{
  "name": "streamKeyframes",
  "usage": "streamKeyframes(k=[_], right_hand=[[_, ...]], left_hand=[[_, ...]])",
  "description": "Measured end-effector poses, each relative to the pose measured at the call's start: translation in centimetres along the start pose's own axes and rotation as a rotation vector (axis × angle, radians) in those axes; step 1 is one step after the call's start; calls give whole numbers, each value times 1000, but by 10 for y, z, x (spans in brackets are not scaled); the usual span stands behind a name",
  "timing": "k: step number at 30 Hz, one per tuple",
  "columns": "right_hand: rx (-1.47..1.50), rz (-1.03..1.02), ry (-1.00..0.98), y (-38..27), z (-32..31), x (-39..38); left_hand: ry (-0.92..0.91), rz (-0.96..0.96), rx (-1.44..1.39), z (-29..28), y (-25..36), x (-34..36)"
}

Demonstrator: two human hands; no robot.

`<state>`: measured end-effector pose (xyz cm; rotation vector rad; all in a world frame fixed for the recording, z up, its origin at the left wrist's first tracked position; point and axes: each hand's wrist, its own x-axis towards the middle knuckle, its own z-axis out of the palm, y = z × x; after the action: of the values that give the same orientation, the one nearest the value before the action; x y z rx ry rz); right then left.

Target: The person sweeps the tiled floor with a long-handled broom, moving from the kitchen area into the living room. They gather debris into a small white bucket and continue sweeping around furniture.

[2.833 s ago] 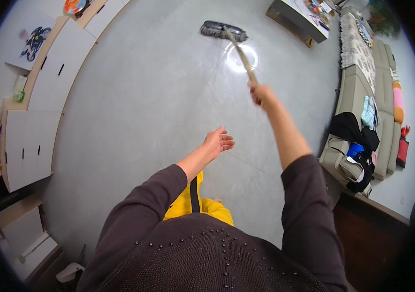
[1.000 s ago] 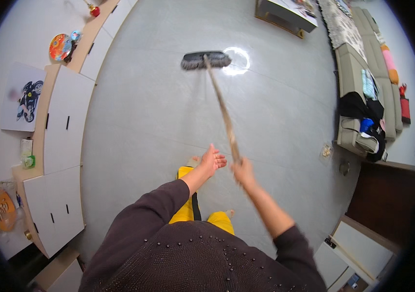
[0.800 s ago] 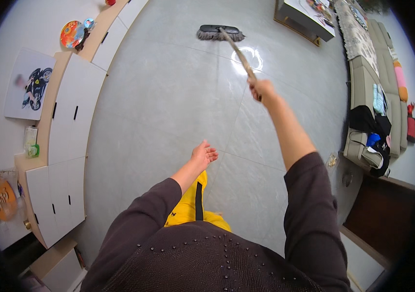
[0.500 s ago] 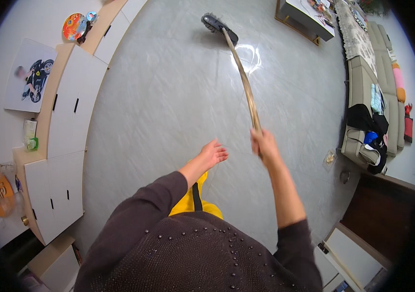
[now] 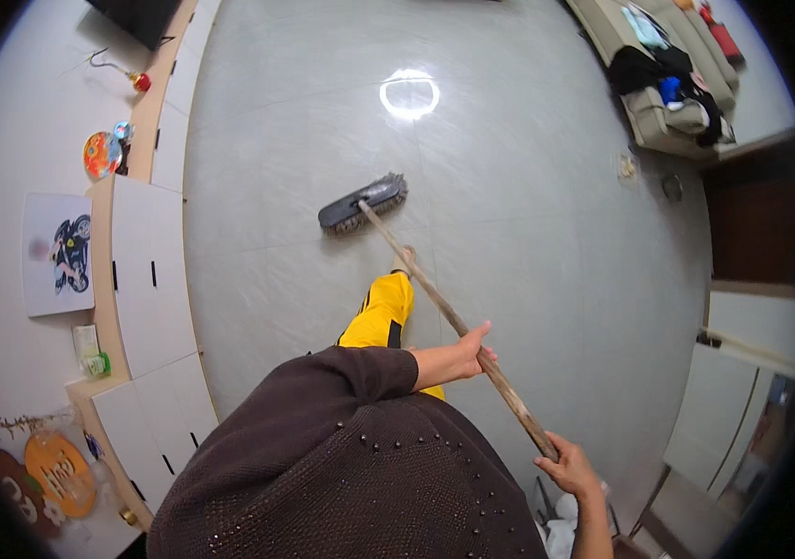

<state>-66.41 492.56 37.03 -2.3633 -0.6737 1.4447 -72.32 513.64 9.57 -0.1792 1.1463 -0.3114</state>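
A broom (image 5: 444,303) with a long wooden handle slants from the floor ahead up toward my right side. Its dark oval head (image 5: 365,203) with grey fuzzy bristles rests on the floor just beyond my foot. My left hand (image 5: 472,352) reaches across my front and grips the handle partway along, thumb on the upper side. Closed round the handle's upper end is my right hand (image 5: 570,464), lower right. A leg in yellow trousers (image 5: 380,307) with dark stripes shows below, its foot partly behind the handle.
White cabinets (image 5: 146,279) with black handles line the left wall, a motorcycle picture (image 5: 60,253) standing on top. Grey tiled floor (image 5: 546,261) spreads ahead. A sofa (image 5: 653,116) with clothes lies far right; a small metal bowl (image 5: 671,188) sits near it.
The broom head has come nearer and turned crosswise. My left hand, free before, has taken hold of the handle. My right hand has drawn back to the lower right; the view has shifted.
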Motion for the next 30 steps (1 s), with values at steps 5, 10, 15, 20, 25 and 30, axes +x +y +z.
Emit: streamKeyframes(k=[5,10,15,20,25,30], right_hand=[[-113,137,-34,-8,23,-69],[-114,64,1,-20,60,-62],[92,10,59,-41,153,-6],[320,-19,110,-89,242,77],[296,-64,71,-256,273,226],[289,-8,5,-462,246,411]], left_hand=[[71,-145,103,-37,-57,-23],[85,-157,238,-60,-32,-42],[213,0,340,-110,36,-60],[71,240,296,-165,136,-73],[-376,532,177,-240,309,-126],[-158,671,-137,-316,412,-236]])
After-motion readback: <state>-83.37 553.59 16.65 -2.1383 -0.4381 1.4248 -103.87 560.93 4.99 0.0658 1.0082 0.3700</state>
